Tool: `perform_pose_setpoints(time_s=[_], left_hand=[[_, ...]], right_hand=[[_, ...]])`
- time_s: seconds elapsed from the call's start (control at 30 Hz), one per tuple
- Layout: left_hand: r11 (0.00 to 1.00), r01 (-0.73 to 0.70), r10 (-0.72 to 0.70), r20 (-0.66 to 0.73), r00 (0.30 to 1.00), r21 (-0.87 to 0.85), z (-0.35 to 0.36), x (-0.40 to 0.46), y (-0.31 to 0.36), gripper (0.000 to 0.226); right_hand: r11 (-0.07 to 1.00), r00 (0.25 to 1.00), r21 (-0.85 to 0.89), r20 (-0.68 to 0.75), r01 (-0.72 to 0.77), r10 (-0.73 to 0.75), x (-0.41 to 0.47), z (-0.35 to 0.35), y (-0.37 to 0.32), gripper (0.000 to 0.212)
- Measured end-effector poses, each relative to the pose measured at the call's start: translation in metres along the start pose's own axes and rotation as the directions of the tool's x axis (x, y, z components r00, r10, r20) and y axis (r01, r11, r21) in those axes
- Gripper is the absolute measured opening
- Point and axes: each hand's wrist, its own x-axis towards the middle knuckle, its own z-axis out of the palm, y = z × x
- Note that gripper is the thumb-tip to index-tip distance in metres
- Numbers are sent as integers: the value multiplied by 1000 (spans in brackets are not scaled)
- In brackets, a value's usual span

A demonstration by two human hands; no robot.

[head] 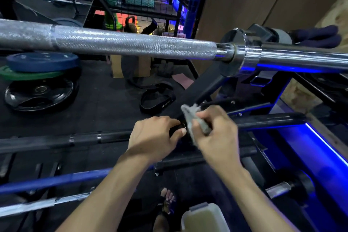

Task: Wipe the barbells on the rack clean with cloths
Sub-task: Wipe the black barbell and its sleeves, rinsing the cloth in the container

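A black barbell [56, 140] lies across the rack at mid height. My left hand [153, 134] grips its shaft just beside the collar. My right hand [216, 133] holds a grey cloth [194, 118] bunched against the bar's collar, where the black sleeve [267, 119] begins. Above, a silver knurled barbell [131, 45] runs across the whole view with its chrome sleeve [301, 58] on the right. Below lie a blue bar [56, 181] and another silver bar [37, 205].
Weight plates [41, 81] are stacked on the floor at left, and a black belt [158, 100] lies on the mat. A dark cloth [318, 36] sits on the rack at upper right. A white container [205, 218] stands by my sandalled foot [168, 201]. The blue rack frame [310, 149] fills the right.
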Motion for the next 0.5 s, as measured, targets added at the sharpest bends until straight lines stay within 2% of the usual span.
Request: perform_pose_setpoints(time_s=[0.1,0.17,0.33,0.43,0.5], left_hand=[[1000,-8,8,1,1000,26,0,1,-1,34],[1000,-7,7,7,1000,27,1,2,-1,36],[1000,-1,1,28,1000,15,-2,-1,0,34],[1000,4,-4,45,999,-2,-4,-1,0,39],[1000,9,-9,52,999,-8,-4,-1,-1,40]], right_hand=[[991,993,-95,75,98,-91,-7,9,-2,18],[988,993,-127,89,84,-73,4,11,-3,19],[981,959,-136,231,-137,166,48,27,-7,26],[936,874,-233,353,-264,334,75,29,4,20],[921,843,-290,396,-261,364,78,22,15,19]])
